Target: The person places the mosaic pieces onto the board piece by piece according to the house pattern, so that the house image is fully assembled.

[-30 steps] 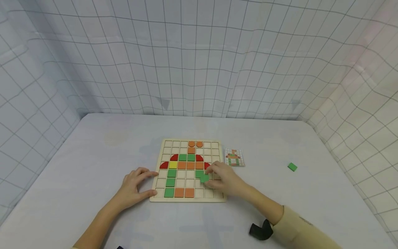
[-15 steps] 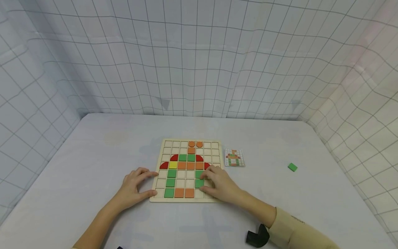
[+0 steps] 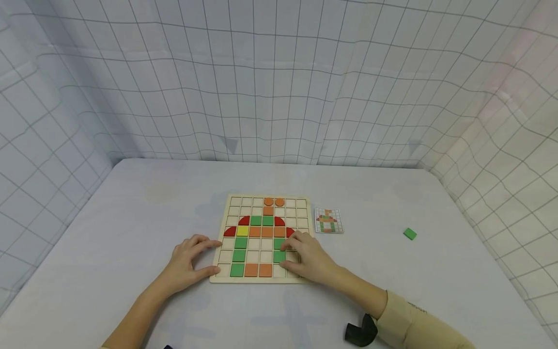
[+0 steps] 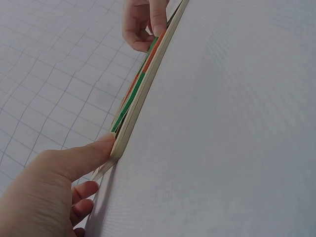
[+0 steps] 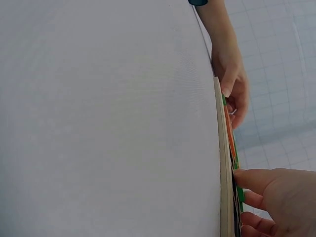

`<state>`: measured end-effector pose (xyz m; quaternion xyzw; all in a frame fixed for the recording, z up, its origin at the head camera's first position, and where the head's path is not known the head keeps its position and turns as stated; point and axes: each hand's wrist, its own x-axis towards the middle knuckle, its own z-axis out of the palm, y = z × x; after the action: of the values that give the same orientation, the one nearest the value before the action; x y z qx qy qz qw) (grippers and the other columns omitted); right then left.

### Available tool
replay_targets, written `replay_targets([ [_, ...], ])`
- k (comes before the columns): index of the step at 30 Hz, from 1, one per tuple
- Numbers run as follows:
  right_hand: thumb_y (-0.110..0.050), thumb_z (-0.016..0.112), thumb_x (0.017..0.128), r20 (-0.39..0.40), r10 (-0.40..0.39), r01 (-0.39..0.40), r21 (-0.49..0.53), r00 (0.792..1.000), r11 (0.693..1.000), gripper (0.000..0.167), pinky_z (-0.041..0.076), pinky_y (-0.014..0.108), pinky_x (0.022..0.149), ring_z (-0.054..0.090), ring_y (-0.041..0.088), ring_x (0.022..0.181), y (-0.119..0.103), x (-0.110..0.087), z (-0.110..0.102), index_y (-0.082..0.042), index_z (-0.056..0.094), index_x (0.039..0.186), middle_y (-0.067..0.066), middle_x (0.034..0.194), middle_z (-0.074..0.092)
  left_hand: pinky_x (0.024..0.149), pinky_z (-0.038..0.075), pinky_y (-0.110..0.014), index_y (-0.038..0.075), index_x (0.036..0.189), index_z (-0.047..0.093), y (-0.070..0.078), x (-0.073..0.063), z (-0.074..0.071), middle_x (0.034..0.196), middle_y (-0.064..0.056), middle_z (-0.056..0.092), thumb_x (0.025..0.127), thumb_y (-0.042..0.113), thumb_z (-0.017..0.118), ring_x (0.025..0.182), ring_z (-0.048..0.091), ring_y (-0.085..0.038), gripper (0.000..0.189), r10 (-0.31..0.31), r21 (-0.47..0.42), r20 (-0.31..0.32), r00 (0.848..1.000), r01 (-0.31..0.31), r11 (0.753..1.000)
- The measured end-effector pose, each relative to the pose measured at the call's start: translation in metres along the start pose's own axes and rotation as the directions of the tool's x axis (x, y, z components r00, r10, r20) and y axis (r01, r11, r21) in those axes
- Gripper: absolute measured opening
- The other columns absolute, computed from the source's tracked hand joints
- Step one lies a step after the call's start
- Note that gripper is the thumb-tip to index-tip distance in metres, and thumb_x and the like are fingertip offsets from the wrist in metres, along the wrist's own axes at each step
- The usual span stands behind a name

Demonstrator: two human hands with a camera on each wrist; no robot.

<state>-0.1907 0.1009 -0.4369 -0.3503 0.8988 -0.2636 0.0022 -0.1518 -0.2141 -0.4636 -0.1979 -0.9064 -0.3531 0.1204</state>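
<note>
A square wooden grid board lies on the table, bearing green, orange, yellow and red pieces. My left hand is at the board's left side, thumb on the near corner and index finger on the side rim, fingers spread. My right hand reaches over the board's right part. Its thumb and index finger pinch a green square tile at its near and far edges. That tile sits in a cell, directly below another green tile. The right wrist view shows the right thumb low over the board.
A small pattern card lies just right of the board. Farther right is a loose green tile. A black angled object is by the right sleeve. Grid-patterned white curtains stand behind and at both sides.
My right hand has moved slightly left and toward me, bringing the green tile from a tilted position over the board down into a cell. The left hand has stayed put.
</note>
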Motion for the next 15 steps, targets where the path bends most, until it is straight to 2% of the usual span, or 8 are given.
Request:
replay_targets([
  [8, -0.027, 0.072, 0.078, -0.006, -0.013, 0.013, 0.042, 1.000, 0.999, 0.025, 0.039, 0.031, 0.079, 0.046, 0.013, 0.088, 0.001, 0.000, -0.004, -0.016, 0.061, 0.098, -0.003, 0.095, 0.053, 0.075, 0.027, -0.042, 0.015, 0.112, 0.062, -0.001, 0.000, 0.000, 0.102, 0.000, 0.051, 0.067, 0.027, 0.079, 0.094, 0.046, -0.021, 0.049, 0.015, 0.002, 0.001, 1.000, -0.015, 1.000],
  [11, -0.023, 0.072, 0.079, -0.028, -0.012, 0.015, 0.109, 1.000, 0.994, 0.027, 0.042, 0.031, 0.078, 0.049, 0.016, 0.088, 0.003, -0.001, -0.014, -0.012, 0.061, 0.101, 0.001, 0.096, 0.054, 0.075, 0.027, -0.042, 0.016, 0.112, 0.062, -0.001, 0.000, 0.000, 0.102, 0.001, 0.051, 0.068, 0.027, 0.079, 0.094, 0.046, -0.021, 0.049, 0.015, 0.004, 0.002, 1.000, -0.015, 1.000],
  [15, -0.017, 0.070, 0.081, -0.099, 0.042, -0.024, 0.173, 0.994, 0.985, 0.030, 0.044, 0.038, 0.080, 0.051, 0.023, 0.092, 0.012, -0.002, -0.033, -0.007, 0.059, 0.106, 0.006, 0.101, 0.055, 0.075, 0.028, -0.043, 0.015, 0.112, 0.062, 0.000, 0.000, 0.000, 0.102, 0.000, 0.052, 0.067, 0.027, 0.079, 0.094, 0.046, -0.021, 0.049, 0.014, 0.009, 0.001, 1.000, -0.014, 1.000],
])
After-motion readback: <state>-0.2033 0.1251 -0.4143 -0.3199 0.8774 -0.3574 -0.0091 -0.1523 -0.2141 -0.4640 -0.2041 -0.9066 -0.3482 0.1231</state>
